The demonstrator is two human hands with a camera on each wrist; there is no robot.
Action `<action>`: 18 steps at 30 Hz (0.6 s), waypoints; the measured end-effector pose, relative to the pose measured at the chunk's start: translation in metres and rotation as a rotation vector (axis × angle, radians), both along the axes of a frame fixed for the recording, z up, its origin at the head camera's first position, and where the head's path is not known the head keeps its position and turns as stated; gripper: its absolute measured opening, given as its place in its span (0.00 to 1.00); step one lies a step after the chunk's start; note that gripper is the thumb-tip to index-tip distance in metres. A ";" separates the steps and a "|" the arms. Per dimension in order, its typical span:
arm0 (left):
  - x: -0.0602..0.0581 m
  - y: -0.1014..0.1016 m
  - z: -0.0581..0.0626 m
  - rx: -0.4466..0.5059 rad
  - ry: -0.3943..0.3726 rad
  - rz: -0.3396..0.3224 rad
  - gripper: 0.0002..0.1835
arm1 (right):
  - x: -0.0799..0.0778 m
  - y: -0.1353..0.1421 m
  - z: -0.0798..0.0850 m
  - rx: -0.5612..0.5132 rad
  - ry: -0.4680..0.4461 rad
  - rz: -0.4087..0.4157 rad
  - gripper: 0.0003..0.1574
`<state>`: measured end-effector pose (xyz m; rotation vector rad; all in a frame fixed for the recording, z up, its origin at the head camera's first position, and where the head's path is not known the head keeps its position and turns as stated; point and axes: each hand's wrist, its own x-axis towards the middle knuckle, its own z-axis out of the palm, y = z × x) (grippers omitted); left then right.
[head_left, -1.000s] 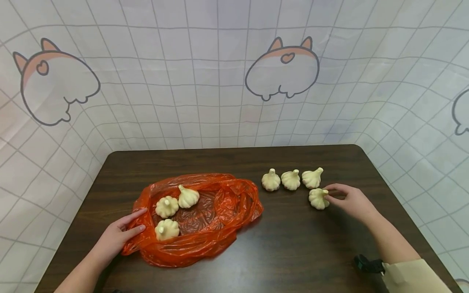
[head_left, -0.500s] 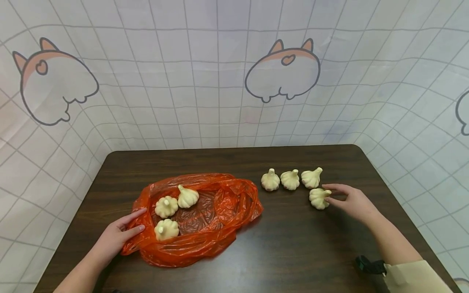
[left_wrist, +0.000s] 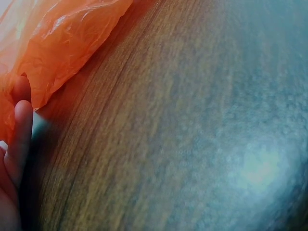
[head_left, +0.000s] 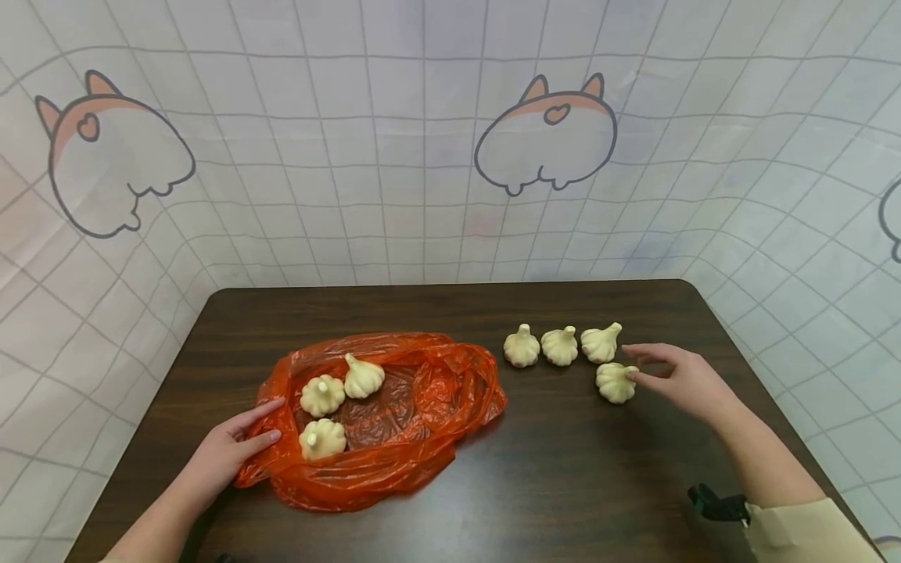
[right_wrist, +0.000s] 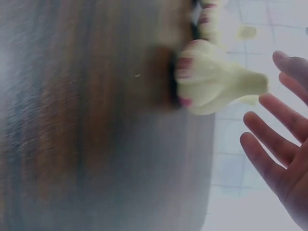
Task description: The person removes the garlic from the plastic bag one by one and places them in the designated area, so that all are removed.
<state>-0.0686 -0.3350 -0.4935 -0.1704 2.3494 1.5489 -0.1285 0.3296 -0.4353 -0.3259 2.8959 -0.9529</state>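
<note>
With its thumb and fingers, my left hand (head_left: pixel 224 447) pinches the left edge of a red-orange plastic bag (head_left: pixel 359 486), which lies spread with its mouth up. Inside it, toward the left, sit three pale garlic bulbs (head_left: pixel 321 396). At the right, my right hand (head_left: pixel 693 385) is beside a single garlic bulb (head_left: pixel 615 383), thumb near its stem. The right wrist view shows the fingers (right_wrist: pixel 269 139) spread and apart from the bulb (right_wrist: pixel 207 79). Behind that bulb, three more garlic bulbs (head_left: pixel 559 346) stand in a row.
Everything lies on a dark wood-grain table (head_left: pixel 535 477) with rounded far corners. A white grid-patterned curtain (head_left: pixel 352 195) with cartoon corgi rears surrounds its back and sides. A dark strap (head_left: pixel 718 504) is on the right wrist.
My right hand has loosened its fingers from the front garlic bulb and drawn slightly back to the right. The bulb stays on the table. The left hand keeps its place on the bag.
</note>
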 end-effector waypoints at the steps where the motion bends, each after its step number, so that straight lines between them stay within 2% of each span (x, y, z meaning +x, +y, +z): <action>1: 0.000 0.000 0.000 0.001 0.002 0.001 0.38 | 0.000 -0.001 0.003 0.001 -0.002 0.004 0.33; 12: 0.000 0.002 0.003 -0.018 -0.002 -0.023 0.38 | -0.005 -0.022 0.025 0.012 0.052 0.056 0.31; 18: 0.000 0.000 0.003 -0.029 -0.002 -0.020 0.38 | -0.010 -0.041 0.033 -0.004 0.067 0.113 0.25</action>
